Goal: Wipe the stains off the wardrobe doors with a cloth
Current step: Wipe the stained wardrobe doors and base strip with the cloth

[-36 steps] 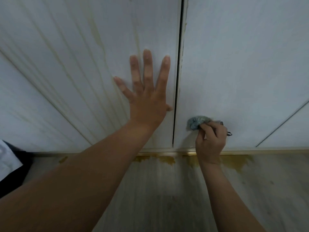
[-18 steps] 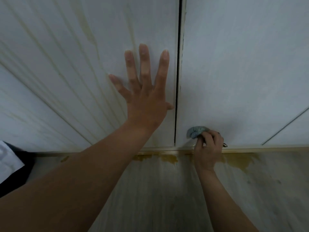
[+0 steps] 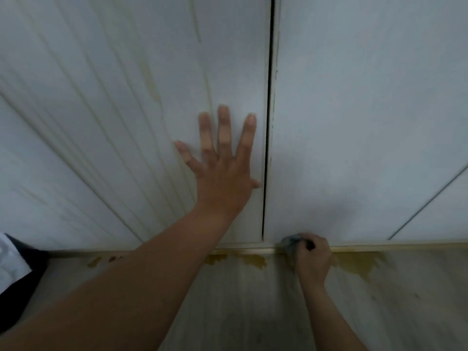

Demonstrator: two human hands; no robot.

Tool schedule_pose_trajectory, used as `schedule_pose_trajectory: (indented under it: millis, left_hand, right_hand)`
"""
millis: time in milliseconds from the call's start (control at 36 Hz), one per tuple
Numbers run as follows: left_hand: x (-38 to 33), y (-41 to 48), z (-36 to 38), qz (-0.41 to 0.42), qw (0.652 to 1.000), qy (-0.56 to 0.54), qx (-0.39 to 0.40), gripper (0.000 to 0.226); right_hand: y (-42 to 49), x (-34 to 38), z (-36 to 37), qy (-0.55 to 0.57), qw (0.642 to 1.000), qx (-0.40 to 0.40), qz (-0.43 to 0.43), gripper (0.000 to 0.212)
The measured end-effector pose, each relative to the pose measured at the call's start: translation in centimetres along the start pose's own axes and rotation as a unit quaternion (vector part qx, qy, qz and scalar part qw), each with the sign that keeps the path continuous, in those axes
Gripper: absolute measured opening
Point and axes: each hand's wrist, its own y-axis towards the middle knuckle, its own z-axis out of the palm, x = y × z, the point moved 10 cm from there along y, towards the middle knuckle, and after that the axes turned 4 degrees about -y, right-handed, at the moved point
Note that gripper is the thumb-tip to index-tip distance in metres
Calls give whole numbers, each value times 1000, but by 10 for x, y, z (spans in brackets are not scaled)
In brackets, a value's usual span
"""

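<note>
Two white wardrobe doors fill the view, split by a dark vertical gap. The left door point(image 3: 126, 110) carries several yellowish drip streaks. My left hand point(image 3: 222, 173) presses flat on it, fingers spread, just left of the gap. The right door point(image 3: 367, 122) looks plain white. My right hand point(image 3: 312, 259) grips a bunched grey-blue cloth point(image 3: 291, 243) and holds it against the bottom edge of the right door, at the rail near the gap. Most of the cloth is hidden inside my fist.
A pale rail point(image 3: 240, 250) runs under the doors. Yellow-brown puddle stains point(image 3: 359, 264) lie on the grey wood-look floor right below it. A white and dark fabric item point(image 3: 15, 272) sits at the far left edge.
My right hand slid the cloth down the right door from above the rail to its bottom edge. My left hand stayed flat on the left door.
</note>
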Motion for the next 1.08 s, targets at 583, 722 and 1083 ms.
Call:
schedule_pose_trajectory:
  millis: [583,722,1083]
  left_hand:
    - [2,-4,-10,12,998,30,-49,120]
    - [1,-3,-7,6,997,52,-51,135]
    - [1,-4,-4,4,1000,25,-19,143]
  right_hand:
    - [-14,241,-74,34,828,-254,-499,14]
    - [-26,186,-26,-48,848,-182,-496,13]
    - [-12,199,-52,-6,883,-179,-434,12]
